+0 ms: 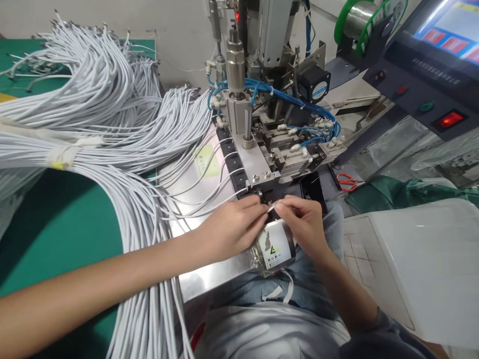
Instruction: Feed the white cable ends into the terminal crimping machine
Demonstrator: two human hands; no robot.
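Observation:
Between my two hands runs the end of a white cable, right at the front of the machine. My left hand is closed in a pinch on it. The fingers of my right hand also pinch the cable's tip, where a bit of red shows. Just below the hands is a box-shaped part with a white warning label. Behind them, several white cables lead into a row of black holders along the machine's left edge. The machine's press column rises above that row.
A large bundle of white cables lies on the green mat at left. A solder wire spool and control panel stand upper right. Red-handled scissors lie beside the machine, near a white bin. Blue air hoses cross the machine.

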